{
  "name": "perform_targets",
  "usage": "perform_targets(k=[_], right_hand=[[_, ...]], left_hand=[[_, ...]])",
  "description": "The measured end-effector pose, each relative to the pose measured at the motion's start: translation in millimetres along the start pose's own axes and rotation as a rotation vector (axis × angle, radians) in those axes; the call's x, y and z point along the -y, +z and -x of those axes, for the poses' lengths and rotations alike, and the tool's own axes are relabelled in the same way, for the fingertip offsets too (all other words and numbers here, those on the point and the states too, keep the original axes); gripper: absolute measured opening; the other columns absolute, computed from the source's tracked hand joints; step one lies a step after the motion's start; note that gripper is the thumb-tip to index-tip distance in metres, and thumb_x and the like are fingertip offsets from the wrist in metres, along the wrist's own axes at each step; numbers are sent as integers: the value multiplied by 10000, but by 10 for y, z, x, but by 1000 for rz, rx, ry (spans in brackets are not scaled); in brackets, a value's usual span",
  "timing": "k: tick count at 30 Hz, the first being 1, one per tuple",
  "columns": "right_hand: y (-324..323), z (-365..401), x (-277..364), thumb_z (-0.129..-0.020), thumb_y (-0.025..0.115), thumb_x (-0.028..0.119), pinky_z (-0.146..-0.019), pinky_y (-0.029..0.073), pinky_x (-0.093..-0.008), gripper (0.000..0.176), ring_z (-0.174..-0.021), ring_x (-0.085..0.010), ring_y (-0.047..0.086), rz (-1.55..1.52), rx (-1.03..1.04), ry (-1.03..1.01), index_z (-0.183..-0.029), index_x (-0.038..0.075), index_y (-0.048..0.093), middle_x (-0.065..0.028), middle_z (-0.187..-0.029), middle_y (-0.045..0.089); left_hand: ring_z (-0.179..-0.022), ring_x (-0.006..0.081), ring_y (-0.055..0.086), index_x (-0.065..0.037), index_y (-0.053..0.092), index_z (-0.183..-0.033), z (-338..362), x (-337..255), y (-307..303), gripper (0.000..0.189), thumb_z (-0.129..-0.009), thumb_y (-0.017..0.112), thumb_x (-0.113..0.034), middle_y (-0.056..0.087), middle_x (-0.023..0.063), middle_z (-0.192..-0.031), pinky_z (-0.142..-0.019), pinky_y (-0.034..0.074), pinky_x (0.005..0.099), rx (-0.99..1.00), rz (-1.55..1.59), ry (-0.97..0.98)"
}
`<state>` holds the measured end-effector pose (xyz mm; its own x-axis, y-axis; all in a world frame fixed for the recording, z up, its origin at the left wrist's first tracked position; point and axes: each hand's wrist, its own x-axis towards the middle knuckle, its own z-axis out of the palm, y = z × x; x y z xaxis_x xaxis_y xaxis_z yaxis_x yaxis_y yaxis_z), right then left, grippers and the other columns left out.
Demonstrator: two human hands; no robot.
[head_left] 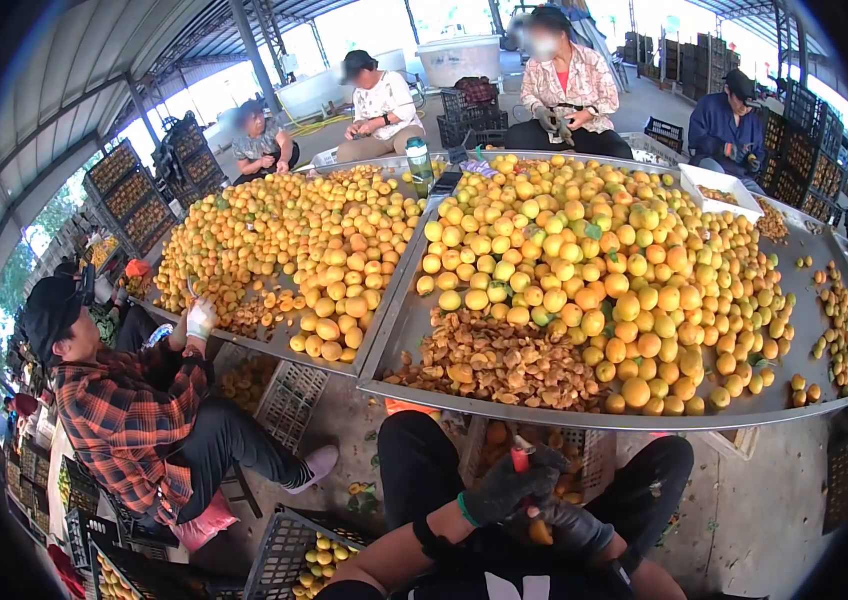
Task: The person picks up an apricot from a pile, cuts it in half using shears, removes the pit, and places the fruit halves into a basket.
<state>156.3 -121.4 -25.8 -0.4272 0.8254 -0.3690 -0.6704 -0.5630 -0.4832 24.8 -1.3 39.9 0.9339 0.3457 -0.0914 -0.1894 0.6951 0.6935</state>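
Observation:
My left hand (512, 492), in a dark glove with a green cuff, is closed round a red-handled tool (520, 456) above my lap. Close against it is my right hand (572, 522), also dark-gloved, its fingers closed at an orange fruit piece (541, 531). Below and between my hands and the table edge, a crate (599, 458) holds more orange pieces. On the metal table (544, 410) in front of me lie a big heap of yellow-orange fruit (584, 260) and a pile of brownish pieces (504, 365).
At the left, a co-worker in a plaid shirt (124, 420) handles fruit. Several people sit across the table. A green bottle (419, 165), a phone (446, 183) and a white tray (719, 192) are on it. A black crate (284, 555) of fruit stands beside my legs.

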Motion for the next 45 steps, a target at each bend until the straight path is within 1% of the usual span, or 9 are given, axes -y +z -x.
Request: perform_targets(k=[5, 7, 18, 23, 29, 33, 38, 42, 45], right_hand=[[48, 37, 63, -880, 631, 266, -992, 420, -386, 414, -1098, -250, 564, -80, -16, -55, -1199, 20, 535, -100, -1151, 599], [94, 78, 114, -915, 590, 239, -887, 456, -268, 336, -986, -171, 594, 28, -108, -110, -1131, -17, 587, -80, -1077, 627], [469, 160, 252, -878, 629, 155, -796, 515, -294, 398, -970, -200, 615, -16, -62, -154, -1229, 26, 493, -108, -1084, 597], [632, 241, 361, -892, 626, 154, -809, 490, -258, 402, -971, -154, 593, 631, -185, -332, -1235, 5, 477, -92, -1082, 592], [679, 225, 326, -914, 601, 179, -836, 477, -251, 338, -950, -158, 600, 131, -85, -189, -1186, 0, 508, -69, -1003, 606], [594, 234, 264, -915, 600, 189, -856, 460, -240, 325, -932, -138, 587, 124, -140, -134, -1165, -3, 517, -65, -989, 603], [628, 264, 305, -841, 692, 136, -800, 470, -219, 391, -890, -95, 554, 711, -244, -351, -1170, 20, 515, -46, -1026, 586], [638, 296, 304, -797, 732, 98, -786, 479, -220, 469, -899, -91, 555, 763, -366, -283, -1200, 38, 498, -33, -1064, 569], [574, 280, 232, -785, 740, 81, -793, 477, -220, 503, -903, -90, 553, 444, -294, -321, -1218, 51, 485, -27, -1072, 558]], left_hand=[[-592, 124, 550, 1, 532, -1183, -24, -59, 109, 288, -914, 555, -98, 545, 50, -751, -554, 463, 260, -53, 4, 154], [-565, 111, 529, -2, 531, -1176, -46, -60, 153, 284, -913, 558, -106, 536, 40, -734, -525, 444, 248, -83, 29, 202], [-427, 77, 384, -53, 540, -1095, -71, -134, 137, 195, -925, 553, -148, 459, 0, -642, -397, 321, 215, -209, -40, 357], [-414, 73, 348, -50, 553, -1070, -96, -211, 81, 176, -930, 549, -156, 459, 9, -623, -391, 320, 222, -77, 268, 404], [-428, 74, 374, -30, 560, -1097, -79, -75, 11, 222, -908, 570, -146, 467, 17, -639, -395, 324, 218, 48, 212, 318], [-424, 82, 376, -36, 547, -1139, -62, -62, 150, 329, -876, 628, -216, 466, 19, -659, -397, 324, 223, 11, 149, 304], [-416, 83, 357, -57, 533, -1140, -63, -123, 97, 364, -868, 657, -265, 450, 21, -659, -399, 314, 227, -94, 106, 294], [-459, 76, 392, -9, 583, -1068, -68, -117, 104, 215, -899, 581, -141, 505, 30, -697, -423, 340, 228, -25, 151, 383], [-458, 75, 392, -8, 586, -1036, -63, -53, 85, 177, -906, 572, -127, 510, 32, -692, -415, 331, 230, -48, 137, 409]])
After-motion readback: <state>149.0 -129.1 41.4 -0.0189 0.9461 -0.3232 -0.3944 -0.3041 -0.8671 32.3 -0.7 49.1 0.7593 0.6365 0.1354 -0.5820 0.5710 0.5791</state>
